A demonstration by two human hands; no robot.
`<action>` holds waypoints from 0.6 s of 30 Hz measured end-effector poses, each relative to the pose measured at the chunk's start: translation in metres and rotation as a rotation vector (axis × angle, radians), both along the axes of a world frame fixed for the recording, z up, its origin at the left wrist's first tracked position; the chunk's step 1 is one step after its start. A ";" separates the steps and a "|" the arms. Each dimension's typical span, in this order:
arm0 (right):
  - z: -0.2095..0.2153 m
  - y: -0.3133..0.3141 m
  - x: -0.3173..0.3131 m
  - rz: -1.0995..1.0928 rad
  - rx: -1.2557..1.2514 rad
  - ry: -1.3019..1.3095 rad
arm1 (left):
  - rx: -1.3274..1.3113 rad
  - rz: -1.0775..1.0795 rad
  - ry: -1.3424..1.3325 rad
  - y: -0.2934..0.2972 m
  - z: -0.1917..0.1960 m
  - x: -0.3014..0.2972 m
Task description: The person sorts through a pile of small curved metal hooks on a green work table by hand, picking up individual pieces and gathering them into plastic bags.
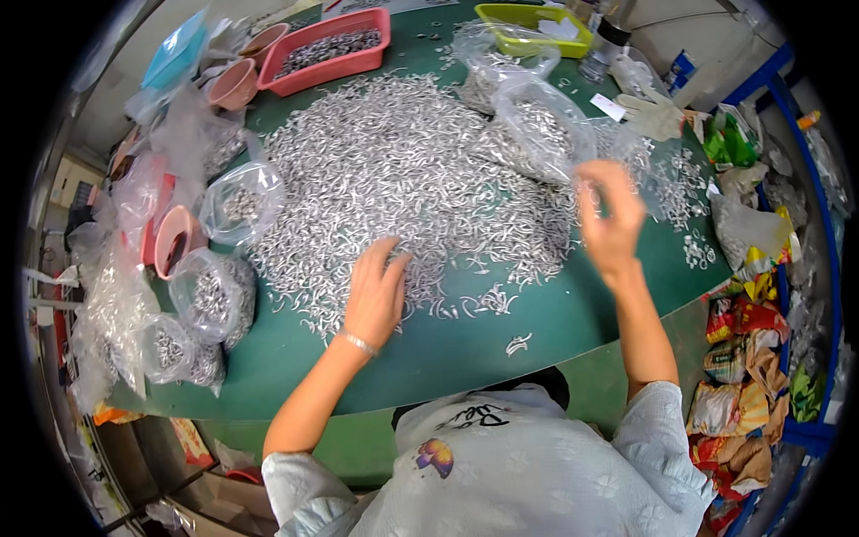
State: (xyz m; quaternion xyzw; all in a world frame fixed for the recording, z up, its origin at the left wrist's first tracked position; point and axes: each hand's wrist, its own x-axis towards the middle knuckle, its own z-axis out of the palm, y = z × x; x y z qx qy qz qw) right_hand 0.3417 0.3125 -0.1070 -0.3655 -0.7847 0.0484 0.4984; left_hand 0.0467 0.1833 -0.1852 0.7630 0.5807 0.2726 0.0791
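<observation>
A big heap of small curved silver metal pieces (403, 179) covers the middle of a green table (465, 349). My left hand (376, 291) lies flat on the near edge of the heap, fingers spread on the pieces. My right hand (610, 219) is raised above the table at the right, blurred, with fingers curled; whether it holds any piece I cannot tell. It is next to a clear plastic bag (541, 130) partly filled with the same pieces. A few loose pieces (517, 343) lie near the front edge.
Several clear bags of metal pieces (210, 295) line the left edge, with pink bowls (170, 242). A red tray (327, 49) and a yellow-green tray (528, 27) stand at the back. A white glove (653, 112) lies far right. Crumpled wrappers (747, 358) pile up beside the table.
</observation>
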 end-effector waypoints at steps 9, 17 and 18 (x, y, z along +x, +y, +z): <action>-0.106 0.049 -0.120 0.089 -0.313 -0.462 | -0.131 0.187 0.225 0.144 -0.019 -0.006; -0.090 -0.028 -0.093 0.337 -0.365 -0.575 | -0.163 -0.140 0.170 0.055 -0.018 -0.001; -0.087 -0.035 -0.089 0.357 -0.364 -0.588 | -0.162 -0.165 0.213 0.045 -0.014 0.002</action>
